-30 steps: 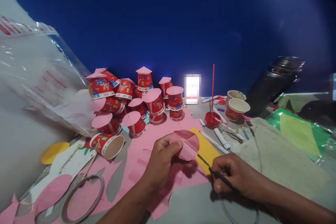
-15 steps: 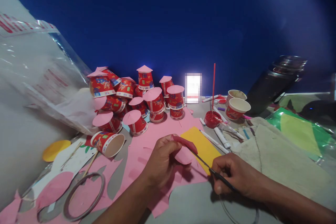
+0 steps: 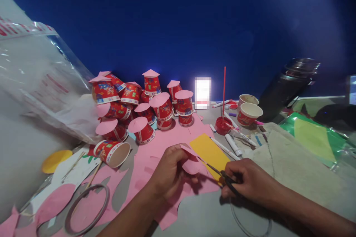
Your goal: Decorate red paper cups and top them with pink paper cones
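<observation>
My left hand [image 3: 170, 170] is closed on a small piece of pink paper [image 3: 191, 163], pinched between thumb and fingers. Dark-handled scissors [image 3: 226, 178] are in my right hand [image 3: 244, 179], its fingers wrapped about the handles. The blades point left, with their tips at the right edge of the pink piece and slightly parted. Beneath both hands lie large pink sheets [image 3: 178, 133] with cut edges, and a yellow paper [image 3: 207, 150] rests on them behind the scissors.
Several red paper cups [image 3: 164, 105] with pink cone tops are stacked at back left. A red paint pot [image 3: 222, 126] with an upright brush, markers [image 3: 233, 145], two paper cups [image 3: 251, 114] and a black flask [image 3: 289, 85] stand right. A tape ring [image 3: 104, 207] lies front left.
The scissors have drawn back slightly from the pink piece and their blades have parted. The upper edge of the paper in my left hand has shifted. The whole view has moved slightly.
</observation>
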The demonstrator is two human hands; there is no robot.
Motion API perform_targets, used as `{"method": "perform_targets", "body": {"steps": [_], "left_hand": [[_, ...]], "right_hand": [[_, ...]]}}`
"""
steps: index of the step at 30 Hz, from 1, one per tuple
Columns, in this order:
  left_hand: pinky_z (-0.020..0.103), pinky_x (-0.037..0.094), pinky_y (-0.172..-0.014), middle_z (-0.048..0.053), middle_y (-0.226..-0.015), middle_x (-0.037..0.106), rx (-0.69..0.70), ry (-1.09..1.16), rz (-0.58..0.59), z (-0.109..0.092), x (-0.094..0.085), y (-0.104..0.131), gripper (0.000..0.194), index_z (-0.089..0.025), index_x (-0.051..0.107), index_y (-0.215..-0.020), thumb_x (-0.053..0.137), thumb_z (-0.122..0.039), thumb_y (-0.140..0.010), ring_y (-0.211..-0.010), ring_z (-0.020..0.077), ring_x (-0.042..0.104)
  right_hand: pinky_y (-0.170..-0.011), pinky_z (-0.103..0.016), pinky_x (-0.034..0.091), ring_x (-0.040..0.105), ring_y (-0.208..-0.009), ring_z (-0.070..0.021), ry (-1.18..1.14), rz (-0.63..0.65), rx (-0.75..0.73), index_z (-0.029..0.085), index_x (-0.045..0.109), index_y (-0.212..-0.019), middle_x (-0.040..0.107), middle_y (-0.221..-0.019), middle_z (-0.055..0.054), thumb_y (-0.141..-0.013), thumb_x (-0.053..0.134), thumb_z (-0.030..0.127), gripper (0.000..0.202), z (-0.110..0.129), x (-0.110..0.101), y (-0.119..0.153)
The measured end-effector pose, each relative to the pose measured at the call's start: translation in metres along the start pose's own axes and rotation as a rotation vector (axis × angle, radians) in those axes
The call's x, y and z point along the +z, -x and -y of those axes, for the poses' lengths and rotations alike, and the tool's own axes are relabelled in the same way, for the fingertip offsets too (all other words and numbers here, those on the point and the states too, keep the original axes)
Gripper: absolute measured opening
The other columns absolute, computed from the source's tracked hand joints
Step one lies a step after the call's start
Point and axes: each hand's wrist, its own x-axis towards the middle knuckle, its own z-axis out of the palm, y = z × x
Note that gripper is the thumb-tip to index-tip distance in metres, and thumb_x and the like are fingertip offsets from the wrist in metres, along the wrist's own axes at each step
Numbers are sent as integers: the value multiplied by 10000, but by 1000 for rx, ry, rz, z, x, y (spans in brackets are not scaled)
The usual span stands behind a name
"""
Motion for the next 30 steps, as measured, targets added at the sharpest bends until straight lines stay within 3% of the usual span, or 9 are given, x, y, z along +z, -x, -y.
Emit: {"method": "perform_targets", "body": {"steps": [5, 11, 13, 16, 19, 22, 26, 30], "left_hand": [[257, 497, -371, 20, -505, 597, -9, -12, 5, 1, -3, -1, 72, -133, 635, -637, 645, -203, -620, -408, 150, 570], [225, 467, -370, 12, -524, 611, -5, -57, -27, 1, -9, -4, 210, -152, 602, -670, 755, -292, -641, -417, 132, 560], [185, 416, -374, -4, -546, 611, 18, -76, -57, 2, -11, -6, 243, -150, 607, -700, 783, -310, -654, -408, 93, 524], [139, 307, -378, -39, -532, 566, 59, -128, -91, 3, -12, -9, 289, -154, 589, -701, 818, -328, -670, -403, 40, 441], [137, 217, -376, -59, -448, 504, 52, -237, -66, 4, -12, -10, 343, -166, 559, -684, 815, -393, -706, -368, 25, 353], [144, 220, -382, -52, -438, 514, 61, -277, -32, 7, -12, -9, 348, -168, 561, -694, 806, -412, -731, -360, 28, 347], [157, 313, -406, -41, -485, 562, 66, -218, 6, 12, -11, -8, 259, -157, 614, -775, 806, -329, -750, -385, 49, 407], [199, 385, -406, -26, -513, 602, 49, -183, 47, 17, -8, -6, 207, -159, 642, -859, 784, -255, -744, -394, 87, 451]], "right_hand": [[-558, -256, 214, 431, -582, -119, 307, -92, -41, 188, 562, -612, 603, -607, 7, -742, 782, 424, 348, 8, -6, 1], [-577, -285, 240, 570, -639, -183, 504, -88, -3, 209, 619, -694, 707, -709, -45, -765, 684, 261, 109, 11, -26, 9], [-572, -289, 283, 600, -644, -206, 466, -101, 70, 225, 620, -751, 722, -729, -49, -764, 696, 280, 95, -1, -37, 19], [-580, -308, 365, 643, -656, -250, 401, -246, 195, 257, 600, -918, 736, -777, -56, -695, 791, 385, 321, -35, -55, 40], [-571, -350, 383, 621, -605, -256, 453, -355, 239, 265, 575, -799, 695, -711, -79, -744, 766, 419, 251, -72, -70, 62], [-577, -359, 414, 620, -615, -248, 474, -402, 260, 266, 590, -779, 686, -733, -93, -785, 742, 398, 202, -96, -80, 77], [-594, -345, 436, 619, -649, -243, 526, -397, 177, 239, 607, -807, 665, -751, -88, -747, 758, 364, 205, -103, -84, 84], [-578, -316, 410, 635, -670, -213, 576, -390, 199, 222, 685, -909, 681, -999, -126, -775, 745, 408, 237, -93, -86, 84]]}}
